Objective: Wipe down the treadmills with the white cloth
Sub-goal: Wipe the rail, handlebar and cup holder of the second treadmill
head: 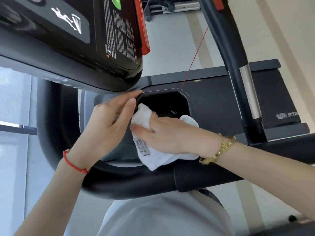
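**Cloth down in the cup holder**

We take the dark cup holder (167, 103) in the treadmill's (221, 99) console tray as our landmark. The white cloth (159, 159) sits at its near-left rim: one bunched end is pushed into the recess, the rest trails out toward us over the grey tray, with a small printed label showing on the fold nearest the rim.

Our right hand (163, 133) lies on top of the cloth, thumb stretched along its left edge and fingers curled down into the holder around the bunched fabric, so this hand is gripping the cloth. A gold bracelet (219, 149) rings that wrist, on the near-right side of the holder.

Our left hand (112, 120) rests at the holder's left rim, fingers fairly straight, their tips touching the rim edge; it holds nothing and is relaxed open. A red string bracelet (75, 163) circles its wrist.

Above and left of the holder hangs the black display console (85, 40) with a red clip (142, 29) at its edge. A thin red cord (194, 58) runs down to the far rim of the holder. To its right rises a dark handrail (238, 68)
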The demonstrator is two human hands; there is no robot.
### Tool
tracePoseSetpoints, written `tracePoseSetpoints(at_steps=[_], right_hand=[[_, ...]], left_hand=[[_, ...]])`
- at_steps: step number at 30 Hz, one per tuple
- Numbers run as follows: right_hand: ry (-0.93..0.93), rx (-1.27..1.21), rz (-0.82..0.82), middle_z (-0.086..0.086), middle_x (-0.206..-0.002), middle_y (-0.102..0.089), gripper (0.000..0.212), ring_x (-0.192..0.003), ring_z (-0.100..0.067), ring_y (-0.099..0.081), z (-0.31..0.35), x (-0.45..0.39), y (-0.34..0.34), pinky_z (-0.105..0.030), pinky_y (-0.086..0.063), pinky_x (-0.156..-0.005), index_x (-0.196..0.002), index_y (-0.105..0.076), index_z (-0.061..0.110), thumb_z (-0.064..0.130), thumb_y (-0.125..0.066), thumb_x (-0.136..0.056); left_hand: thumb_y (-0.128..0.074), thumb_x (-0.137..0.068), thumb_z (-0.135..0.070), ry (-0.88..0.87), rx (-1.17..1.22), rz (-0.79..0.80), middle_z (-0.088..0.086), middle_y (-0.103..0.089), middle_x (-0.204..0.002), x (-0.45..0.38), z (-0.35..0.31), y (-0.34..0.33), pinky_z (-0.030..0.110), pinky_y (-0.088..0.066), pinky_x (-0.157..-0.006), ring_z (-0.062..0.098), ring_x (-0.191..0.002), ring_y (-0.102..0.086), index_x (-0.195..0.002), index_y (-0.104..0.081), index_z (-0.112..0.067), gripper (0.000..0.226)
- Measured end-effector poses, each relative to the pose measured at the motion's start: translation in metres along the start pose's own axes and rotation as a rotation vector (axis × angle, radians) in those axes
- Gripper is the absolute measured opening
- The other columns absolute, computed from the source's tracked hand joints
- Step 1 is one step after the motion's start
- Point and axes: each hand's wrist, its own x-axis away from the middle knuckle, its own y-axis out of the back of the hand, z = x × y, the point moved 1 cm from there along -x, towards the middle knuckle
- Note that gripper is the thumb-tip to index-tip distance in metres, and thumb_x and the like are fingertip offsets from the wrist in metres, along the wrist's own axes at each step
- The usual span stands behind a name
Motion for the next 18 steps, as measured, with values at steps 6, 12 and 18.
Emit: tracePoseSetpoints(at_steps=[6,12,18], right_hand=[[0.293,0.408,-0.064,0.006,-0.074,-0.048,0.058,-0.071,-0.020,-0.049,-0.013,0.018,0.003,-0.039,-0.039,-0.080,-0.119,-0.045,0.013,0.061,-0.021,-0.097],[0.712,0.585,-0.196,0.010,-0.065,-0.044,0.029,-0.053,-0.015,-0.044,-0.042,0.029,0.014,-0.036,-0.048,-0.056,-0.094,-0.028,0.026,0.054,-0.032,-0.099],[1.065,0.681,-0.323,0.000,-0.073,-0.050,0.034,-0.064,-0.018,-0.043,-0.073,0.019,0.033,-0.026,-0.039,-0.065,-0.088,-0.058,0.010,0.038,-0.043,-0.101]], left_hand=[[-0.042,-0.104,-0.025,0.001,0.001,-0.063,-0.012,-0.067,-0.109,0.009,-0.001,-0.008,-0.001,-0.038,-0.083,-0.012,-0.099,-0.059,-0.140,-0.057,-0.020,0.039],[-0.041,-0.104,-0.024,0.021,-0.023,-0.135,-0.016,-0.054,-0.073,0.021,-0.006,-0.018,0.001,-0.037,-0.068,-0.007,-0.068,-0.056,-0.143,-0.052,-0.016,0.042],[-0.046,-0.102,-0.021,0.048,-0.048,-0.215,-0.021,-0.050,-0.065,0.028,-0.008,-0.029,0.000,-0.037,-0.063,-0.009,-0.062,-0.056,-0.145,-0.051,-0.016,0.043]])
